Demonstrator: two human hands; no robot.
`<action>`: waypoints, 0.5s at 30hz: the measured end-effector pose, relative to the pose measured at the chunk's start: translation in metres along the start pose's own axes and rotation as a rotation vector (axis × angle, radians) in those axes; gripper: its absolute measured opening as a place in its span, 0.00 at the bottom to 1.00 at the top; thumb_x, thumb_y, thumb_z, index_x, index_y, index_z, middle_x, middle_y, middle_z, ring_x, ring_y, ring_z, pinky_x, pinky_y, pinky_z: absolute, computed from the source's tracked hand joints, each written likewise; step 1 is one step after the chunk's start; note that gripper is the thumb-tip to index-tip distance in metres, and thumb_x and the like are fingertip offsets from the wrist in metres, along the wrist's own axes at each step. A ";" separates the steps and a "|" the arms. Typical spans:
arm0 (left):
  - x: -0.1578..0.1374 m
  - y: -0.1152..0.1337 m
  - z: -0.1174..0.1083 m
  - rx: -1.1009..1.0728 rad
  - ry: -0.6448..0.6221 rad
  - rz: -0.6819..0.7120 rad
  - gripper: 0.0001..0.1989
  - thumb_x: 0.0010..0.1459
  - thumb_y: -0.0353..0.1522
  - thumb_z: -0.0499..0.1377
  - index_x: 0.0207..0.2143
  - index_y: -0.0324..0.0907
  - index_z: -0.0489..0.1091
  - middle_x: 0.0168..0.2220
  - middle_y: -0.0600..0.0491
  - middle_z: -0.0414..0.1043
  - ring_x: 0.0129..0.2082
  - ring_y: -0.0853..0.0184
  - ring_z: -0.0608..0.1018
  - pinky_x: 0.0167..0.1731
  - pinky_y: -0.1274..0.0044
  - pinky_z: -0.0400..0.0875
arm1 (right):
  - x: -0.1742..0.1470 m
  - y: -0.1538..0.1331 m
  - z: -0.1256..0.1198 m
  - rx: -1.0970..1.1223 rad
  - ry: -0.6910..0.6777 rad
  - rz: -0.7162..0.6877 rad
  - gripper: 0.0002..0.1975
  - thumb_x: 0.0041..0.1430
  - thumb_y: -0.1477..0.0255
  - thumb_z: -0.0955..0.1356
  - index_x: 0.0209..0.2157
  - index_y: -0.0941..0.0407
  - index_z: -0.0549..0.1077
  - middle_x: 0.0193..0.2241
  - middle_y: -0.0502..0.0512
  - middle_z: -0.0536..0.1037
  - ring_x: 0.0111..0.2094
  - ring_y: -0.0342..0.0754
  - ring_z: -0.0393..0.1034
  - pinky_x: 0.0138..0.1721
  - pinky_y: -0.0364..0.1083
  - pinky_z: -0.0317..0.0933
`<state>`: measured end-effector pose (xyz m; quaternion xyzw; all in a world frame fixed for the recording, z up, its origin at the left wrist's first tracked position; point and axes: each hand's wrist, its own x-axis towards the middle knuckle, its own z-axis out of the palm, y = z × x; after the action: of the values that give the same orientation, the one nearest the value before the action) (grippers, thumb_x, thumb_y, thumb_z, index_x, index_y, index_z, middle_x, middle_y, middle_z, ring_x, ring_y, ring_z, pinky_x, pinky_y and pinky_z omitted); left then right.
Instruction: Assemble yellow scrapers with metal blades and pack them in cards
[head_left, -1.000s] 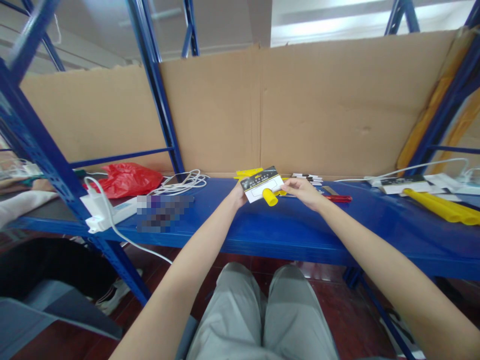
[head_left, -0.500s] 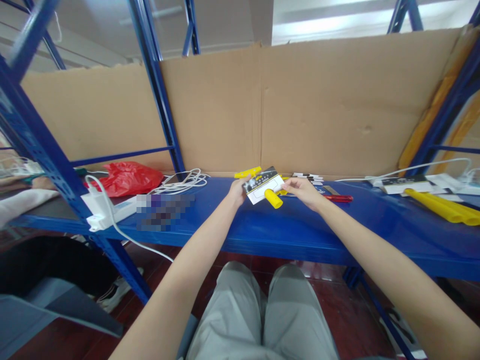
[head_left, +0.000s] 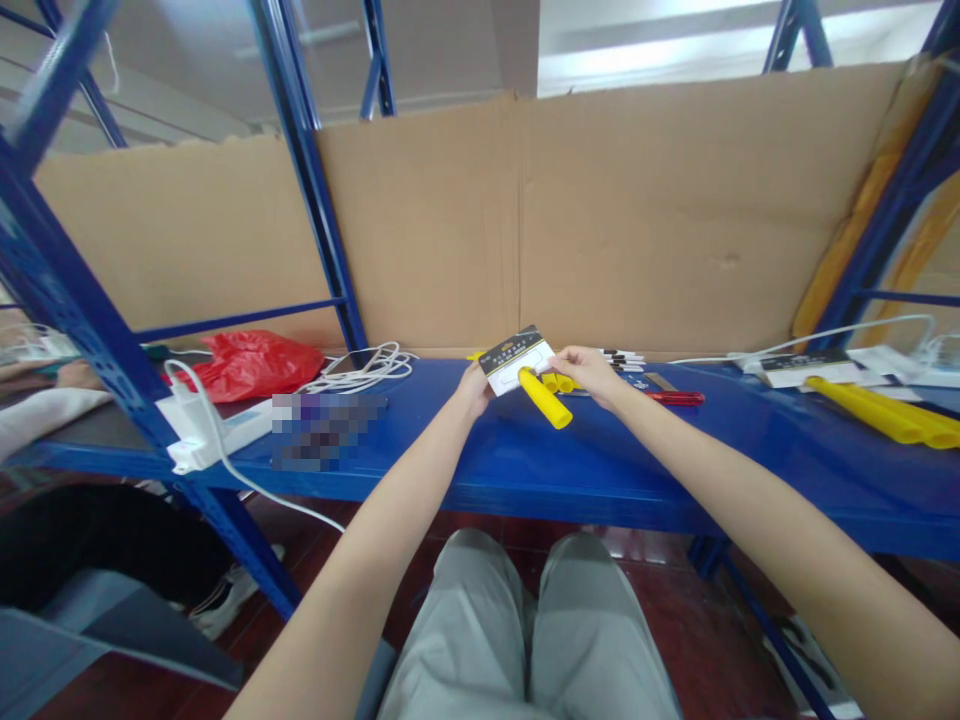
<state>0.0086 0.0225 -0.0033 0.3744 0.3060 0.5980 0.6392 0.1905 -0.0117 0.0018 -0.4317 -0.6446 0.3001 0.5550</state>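
A printed black-and-white card [head_left: 508, 368] is held above the blue shelf, tilted. From its lower middle a yellow tube [head_left: 550, 402] sticks out toward me, seemingly passing through the card; a little yellow shows behind the card's left corner. My left hand [head_left: 474, 388] is closed on the card's left end. At the card's right edge my right hand [head_left: 585, 368] is closed, thumb and fingertips pinching it. Just below the right hand, more short yellow tubes [head_left: 559, 383] lie on the shelf, partly hidden.
Right of my hands lie a red-handled tool [head_left: 675, 398] and several black-and-white sticks [head_left: 624, 359]. Long yellow tubes [head_left: 874, 412] and cards [head_left: 806, 368] are at far right. A power strip [head_left: 247, 422], red bag [head_left: 255, 365] and white cables [head_left: 367, 367] lie left. Another person's hand [head_left: 79, 376] is at far left.
More of the yellow tube now sticks out on the near side of the card, and less shows behind it. The card has shifted slightly left and up; both hands keep their grip.
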 end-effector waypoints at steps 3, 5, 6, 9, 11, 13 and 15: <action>0.002 0.000 0.001 0.008 -0.020 -0.044 0.04 0.57 0.28 0.58 0.31 0.38 0.73 0.31 0.49 0.79 0.31 0.65 0.81 0.37 0.75 0.75 | 0.010 -0.004 0.006 -0.044 0.062 0.016 0.11 0.49 0.63 0.72 0.24 0.56 0.72 0.29 0.55 0.80 0.31 0.47 0.73 0.34 0.46 0.67; 0.002 0.001 0.002 0.004 -0.037 -0.047 0.07 0.60 0.28 0.55 0.32 0.38 0.73 0.31 0.50 0.79 0.31 0.66 0.81 0.36 0.77 0.74 | 0.013 -0.002 0.010 -0.056 0.100 0.033 0.12 0.49 0.63 0.72 0.23 0.56 0.72 0.28 0.55 0.79 0.31 0.47 0.73 0.34 0.46 0.66; 0.003 0.002 0.002 -0.003 -0.047 -0.042 0.08 0.60 0.28 0.54 0.32 0.39 0.73 0.31 0.50 0.79 0.31 0.67 0.81 0.36 0.78 0.74 | 0.014 0.001 0.013 -0.047 0.116 0.041 0.12 0.50 0.63 0.72 0.23 0.56 0.71 0.28 0.55 0.79 0.32 0.48 0.73 0.34 0.46 0.66; 0.005 0.002 0.002 -0.007 -0.039 -0.025 0.10 0.62 0.31 0.52 0.30 0.40 0.72 0.30 0.52 0.79 0.31 0.67 0.80 0.33 0.79 0.72 | 0.013 0.011 0.017 0.033 0.146 0.063 0.12 0.50 0.64 0.71 0.22 0.56 0.69 0.28 0.54 0.79 0.33 0.47 0.74 0.37 0.45 0.67; 0.008 0.002 0.000 0.036 0.008 -0.032 0.12 0.62 0.35 0.52 0.29 0.41 0.71 0.28 0.52 0.78 0.29 0.67 0.79 0.30 0.79 0.70 | 0.012 0.017 0.017 0.100 0.162 0.074 0.11 0.51 0.66 0.72 0.22 0.55 0.69 0.28 0.53 0.79 0.34 0.47 0.75 0.39 0.46 0.68; 0.011 0.001 -0.002 0.096 0.048 -0.053 0.16 0.62 0.41 0.52 0.28 0.42 0.71 0.27 0.52 0.77 0.29 0.65 0.78 0.29 0.78 0.68 | 0.010 0.021 0.016 0.145 0.173 0.078 0.10 0.51 0.67 0.72 0.22 0.55 0.69 0.28 0.52 0.79 0.35 0.47 0.75 0.41 0.46 0.68; 0.013 0.002 -0.005 0.138 0.056 -0.070 0.20 0.61 0.46 0.50 0.28 0.43 0.71 0.28 0.50 0.77 0.32 0.63 0.78 0.32 0.76 0.68 | 0.009 0.022 0.015 0.171 0.183 0.084 0.10 0.51 0.67 0.72 0.23 0.54 0.69 0.28 0.52 0.79 0.36 0.47 0.76 0.42 0.47 0.68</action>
<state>0.0048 0.0357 -0.0037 0.3898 0.3773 0.5632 0.6233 0.1808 0.0076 -0.0157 -0.4351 -0.5447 0.3362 0.6332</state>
